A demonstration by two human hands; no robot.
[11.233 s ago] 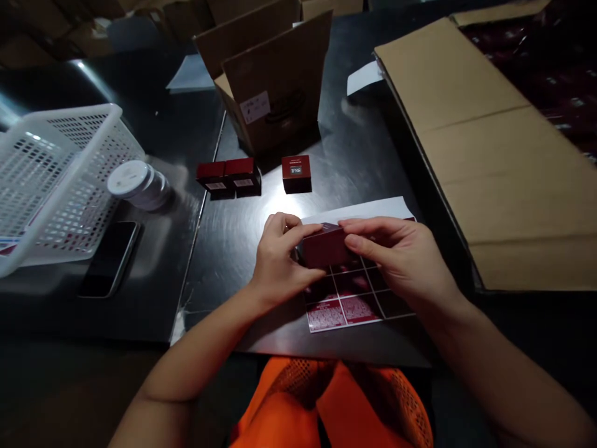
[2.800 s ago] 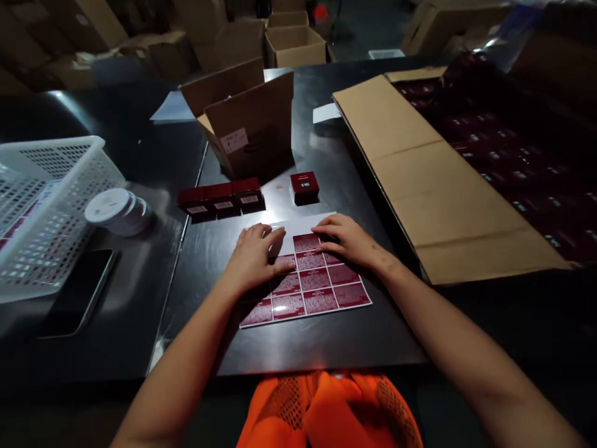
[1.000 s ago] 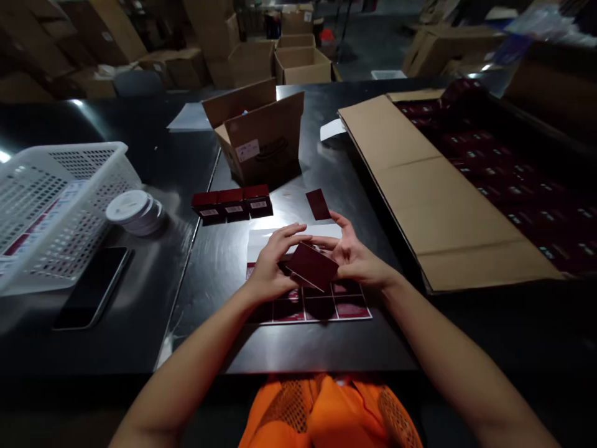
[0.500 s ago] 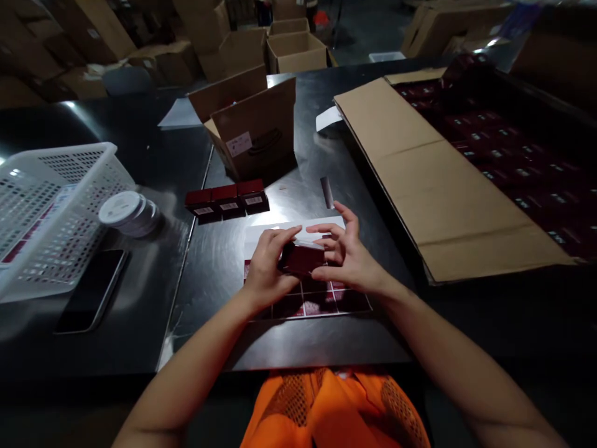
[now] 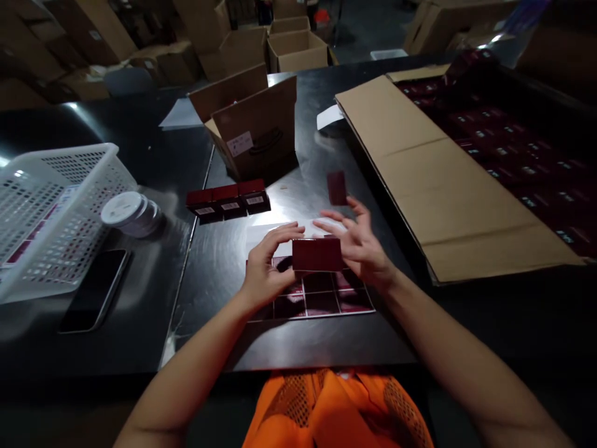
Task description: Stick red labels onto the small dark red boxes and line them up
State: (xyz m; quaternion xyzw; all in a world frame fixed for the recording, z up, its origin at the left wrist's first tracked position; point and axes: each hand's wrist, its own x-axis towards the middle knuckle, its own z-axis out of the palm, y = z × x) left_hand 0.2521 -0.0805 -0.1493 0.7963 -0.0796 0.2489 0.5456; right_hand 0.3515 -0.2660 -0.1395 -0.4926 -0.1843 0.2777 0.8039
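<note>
A small maroon box (image 5: 317, 255) is held above the table with its plain side toward me. My left hand (image 5: 268, 267) grips its left end, fingers above and thumb below. At the box's right end is my right hand (image 5: 364, 249), its fingers partly spread. A maroon label (image 5: 336, 188) hangs at the tip of its index finger. Under both hands lies a sheet of maroon labels (image 5: 321, 303), with a white bare strip along its far edge. The hands and box hide part of the sheet. Three small maroon boxes (image 5: 228, 200) stand in a row beyond my left hand.
An open carton (image 5: 261, 143) stands behind the row. On the right, a large carton (image 5: 448, 193) holds many maroon boxes. At left are a white basket (image 5: 88, 162), rolls of tape (image 5: 125, 211) and a phone (image 5: 96, 291). More cartons (image 5: 298, 53) fill the background.
The box has turned and risen, so its plain side faces me. My right hand has shifted slightly right, and the label at its fingertip has turned from edge-on to flat.
</note>
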